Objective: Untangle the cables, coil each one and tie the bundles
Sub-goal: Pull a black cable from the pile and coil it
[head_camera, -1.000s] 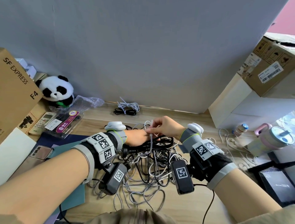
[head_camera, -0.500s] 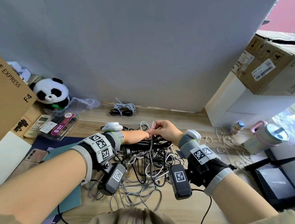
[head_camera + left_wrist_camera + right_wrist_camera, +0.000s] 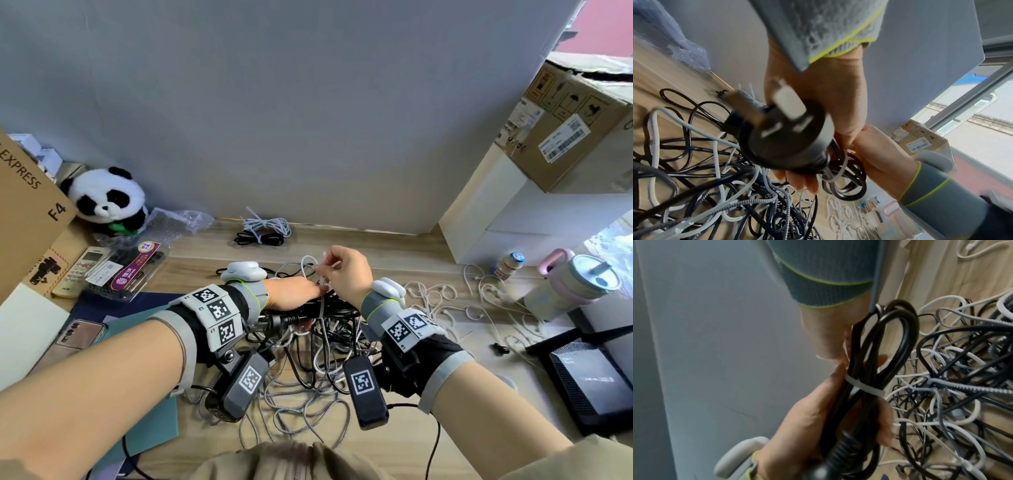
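My left hand point(image 3: 294, 293) grips a coiled black power cable point(image 3: 310, 311) just above the tangle of black, white and braided grey cables point(image 3: 308, 380) on the wooden table point(image 3: 411, 250). In the left wrist view the cable's black plug point(image 3: 783, 138) juts out of that fist. A white zip tie point(image 3: 859, 387) circles the coil point(image 3: 890, 337). My right hand point(image 3: 346, 270) is over the coil and pinches the tie's tail point(image 3: 324, 262) between its fingertips. In the right wrist view my left hand point(image 3: 807, 426) holds the coil below my right hand point(image 3: 828, 337).
Two tied bundles, one white and one black point(image 3: 263, 231), lie by the back wall. Loose white zip ties point(image 3: 445, 301), a small bottle point(image 3: 510, 263), a pink mug point(image 3: 579, 277) and a black router point(image 3: 589, 377) are at the right. At the left are a panda toy point(image 3: 106, 200), a remote and a phone point(image 3: 80, 334).
Both hands stay in almost the same place over the tangle. My right hand keeps its pinch on the tie, whose tail now sticks out above the fingers.
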`<state>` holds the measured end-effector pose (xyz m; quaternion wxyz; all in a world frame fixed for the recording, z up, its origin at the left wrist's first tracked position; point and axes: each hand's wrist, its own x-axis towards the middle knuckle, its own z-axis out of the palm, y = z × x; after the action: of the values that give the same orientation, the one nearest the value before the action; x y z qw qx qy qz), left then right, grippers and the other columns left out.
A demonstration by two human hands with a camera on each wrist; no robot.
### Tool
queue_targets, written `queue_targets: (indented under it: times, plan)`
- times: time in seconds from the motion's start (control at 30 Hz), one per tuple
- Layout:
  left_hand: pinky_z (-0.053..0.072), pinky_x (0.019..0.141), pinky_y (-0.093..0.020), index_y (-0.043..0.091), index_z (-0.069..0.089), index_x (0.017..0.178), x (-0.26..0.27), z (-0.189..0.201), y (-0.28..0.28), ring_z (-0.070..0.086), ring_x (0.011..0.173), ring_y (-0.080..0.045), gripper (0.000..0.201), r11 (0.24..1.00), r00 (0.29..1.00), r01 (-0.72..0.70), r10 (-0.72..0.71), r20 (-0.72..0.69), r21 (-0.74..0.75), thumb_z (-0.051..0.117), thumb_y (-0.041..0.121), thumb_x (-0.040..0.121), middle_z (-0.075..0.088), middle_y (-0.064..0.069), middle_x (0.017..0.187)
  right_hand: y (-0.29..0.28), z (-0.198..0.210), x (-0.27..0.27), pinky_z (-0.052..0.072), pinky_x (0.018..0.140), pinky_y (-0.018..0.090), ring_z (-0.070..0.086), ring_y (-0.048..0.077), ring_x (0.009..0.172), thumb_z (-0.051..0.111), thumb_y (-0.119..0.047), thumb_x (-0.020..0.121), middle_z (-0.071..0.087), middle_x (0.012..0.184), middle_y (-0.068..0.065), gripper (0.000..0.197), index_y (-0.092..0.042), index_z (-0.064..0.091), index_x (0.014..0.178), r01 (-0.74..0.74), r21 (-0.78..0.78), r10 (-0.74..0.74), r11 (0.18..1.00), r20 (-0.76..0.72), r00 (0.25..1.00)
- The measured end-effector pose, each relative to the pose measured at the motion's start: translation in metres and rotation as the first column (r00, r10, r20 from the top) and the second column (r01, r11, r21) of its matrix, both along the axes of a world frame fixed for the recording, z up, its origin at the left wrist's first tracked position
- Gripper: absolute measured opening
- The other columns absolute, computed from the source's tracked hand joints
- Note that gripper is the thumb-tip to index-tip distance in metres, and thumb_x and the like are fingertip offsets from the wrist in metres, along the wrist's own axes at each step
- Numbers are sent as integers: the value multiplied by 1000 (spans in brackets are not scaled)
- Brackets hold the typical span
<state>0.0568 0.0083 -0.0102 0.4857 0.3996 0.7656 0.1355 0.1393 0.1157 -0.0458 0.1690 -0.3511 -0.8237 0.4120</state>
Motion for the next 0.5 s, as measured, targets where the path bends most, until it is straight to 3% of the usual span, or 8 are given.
queue_targets:
  times: [0.1, 0.17, 0.23, 0.3, 0.37, 0.43, 0.5]
  plan:
    - [31, 89, -28, -3, 47, 125, 1, -1, 1, 51, 111, -33, 39, 990, 978, 139, -137, -157, 1, 20, 17, 105, 55, -23, 123, -1, -8, -2, 50, 63, 34, 66, 30, 69, 75, -16, 77, 61, 61, -4, 40, -25, 43, 54, 84, -13, -84, 996, -1, 996]
    - [34, 89, -30, 3, 55, 111, -2, -1, -1, 53, 102, -27, 43, 973, 956, 231, -230, -181, -19, 20, 29, 105, 57, -21, 121, -1, -10, -4, 50, 61, 34, 66, 30, 68, 74, -15, 79, 57, 58, -8, 40, -24, 43, 55, 103, -15, -103, 995, 4, 995]
    - [37, 81, -30, 10, 53, 93, -5, -1, -4, 50, 87, -21, 42, 970, 954, 244, -238, -180, 8, 23, 38, 103, 60, -21, 111, 0, -8, -6, 46, 60, 32, 62, 22, 62, 74, -18, 80, 55, 59, -7, 40, -25, 43, 56, 92, -17, -92, 996, -17, 996]
    - [31, 69, -25, 7, 55, 88, -8, 0, -4, 50, 82, -28, 44, 974, 958, 225, -216, -187, 27, 27, 37, 103, 59, -24, 103, 3, -4, -7, 41, 60, 28, 50, 12, 57, 75, -20, 80, 52, 60, -9, 37, -26, 46, 58, 66, -54, -69, 996, -46, 997]
    - [27, 67, -24, 3, 54, 79, -9, 1, -5, 49, 79, -34, 47, 969, 950, 246, -238, -201, 19, 28, 35, 103, 57, -21, 86, 6, 0, -6, 41, 61, 28, 47, 10, 58, 74, -25, 81, 54, 62, -9, 32, -24, 50, 60, 36, -100, -38, 994, -24, 999]
    - [28, 69, -26, 15, 42, 65, -9, -2, -5, 42, 63, -20, 46, 969, 946, 246, -236, -222, 21, 28, 36, 103, 44, -4, 65, 8, 4, -3, 41, 60, 28, 47, 11, 58, 74, -26, 82, 56, 63, -4, 30, -19, 52, 63, -25, -191, 25, 981, -2, 1000]
    - [30, 70, -27, 16, 40, 65, -9, -4, -5, 38, 59, -13, 44, 975, 948, 223, -216, -235, 5, 29, 37, 102, 40, -2, 62, 8, 10, 1, 41, 55, 22, 48, 9, 54, 74, -22, 82, 57, 62, -2, 25, -14, 55, 67, -125, -322, 136, 938, 10, 991]
